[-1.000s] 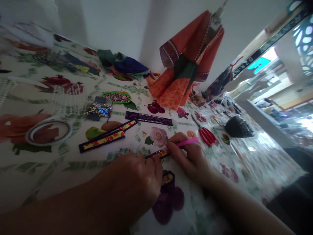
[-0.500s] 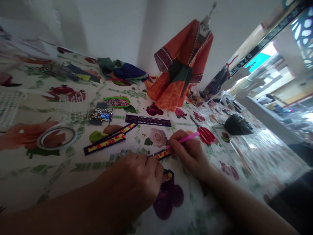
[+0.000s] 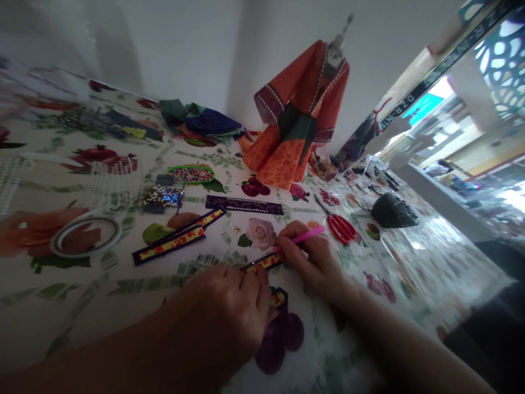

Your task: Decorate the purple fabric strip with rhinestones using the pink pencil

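Note:
My left hand (image 3: 232, 306) rests on the table with its fingers curled down on a yellow-and-red patterned strip (image 3: 268, 261) with dark edging. The strip's other part (image 3: 279, 298) shows beyond the knuckles; its middle is hidden. My right hand (image 3: 314, 260) pinches a slim pink pen-like stick (image 3: 305, 235), its tip down at the strip's far edge. Small shiny dots lie along that edge. To the left, two similar patterned strips (image 3: 170, 246) overlap. Behind them lies a dark purple strip (image 3: 244, 205) with rows of white beads.
Red-handled scissors (image 3: 342, 229) lie right of my right hand. Further back stands a small orange robe (image 3: 303, 109) on a stand. A green-rimmed tray of beads (image 3: 192, 174), glittery beads (image 3: 162, 197), a tape roll (image 3: 86, 236) and a black bundle (image 3: 394, 210) are around.
The view has shifted slightly, so the scene sits a little further left and lower. A bit more of the strip shows between my hands. Both hands keep their holds.

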Motion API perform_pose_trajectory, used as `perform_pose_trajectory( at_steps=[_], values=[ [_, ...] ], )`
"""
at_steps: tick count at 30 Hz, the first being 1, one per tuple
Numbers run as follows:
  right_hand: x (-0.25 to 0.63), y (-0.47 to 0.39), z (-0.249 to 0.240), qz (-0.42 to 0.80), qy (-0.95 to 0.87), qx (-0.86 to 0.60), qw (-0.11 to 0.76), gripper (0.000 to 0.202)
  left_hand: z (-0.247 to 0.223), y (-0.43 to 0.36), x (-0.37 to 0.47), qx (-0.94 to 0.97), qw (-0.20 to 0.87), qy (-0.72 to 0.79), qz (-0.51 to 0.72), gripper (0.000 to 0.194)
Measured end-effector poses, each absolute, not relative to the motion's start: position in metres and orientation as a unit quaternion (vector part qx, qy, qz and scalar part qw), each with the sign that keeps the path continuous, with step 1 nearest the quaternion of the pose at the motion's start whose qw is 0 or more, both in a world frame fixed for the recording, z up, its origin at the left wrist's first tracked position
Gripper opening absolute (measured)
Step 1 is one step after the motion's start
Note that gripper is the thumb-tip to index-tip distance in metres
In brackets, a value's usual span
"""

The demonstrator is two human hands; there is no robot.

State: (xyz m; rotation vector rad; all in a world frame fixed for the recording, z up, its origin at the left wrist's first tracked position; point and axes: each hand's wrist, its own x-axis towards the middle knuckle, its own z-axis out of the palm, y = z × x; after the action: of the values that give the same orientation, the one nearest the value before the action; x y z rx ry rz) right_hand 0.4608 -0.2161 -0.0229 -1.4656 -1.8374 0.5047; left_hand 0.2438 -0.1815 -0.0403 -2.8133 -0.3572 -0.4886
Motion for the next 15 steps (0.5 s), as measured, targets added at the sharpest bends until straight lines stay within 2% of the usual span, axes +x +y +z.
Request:
perform_pose_trajectory(
  at_steps=[6, 9, 15],
  values=[
    [0.468, -0.216, -0.019, 0.179, -0.683, -0.575, 0.413, 0.022, -0.041, -0.181, 0.246, -0.971, 0.105, -0.121, -0.177, 0.023],
    [0.469, -0.219, -0.018, 0.165, -0.676, -0.577, 0.428, 0.019, -0.041, -0.181, 0.247, -0.964, 0.108, -0.125, -0.208, 0.028],
    [0.467, -0.223, -0.011, 0.14, -0.715, -0.563, 0.39, 0.008, -0.051, -0.181, 0.249, -0.962, 0.117, -0.127, -0.213, 0.027]
  ],
)
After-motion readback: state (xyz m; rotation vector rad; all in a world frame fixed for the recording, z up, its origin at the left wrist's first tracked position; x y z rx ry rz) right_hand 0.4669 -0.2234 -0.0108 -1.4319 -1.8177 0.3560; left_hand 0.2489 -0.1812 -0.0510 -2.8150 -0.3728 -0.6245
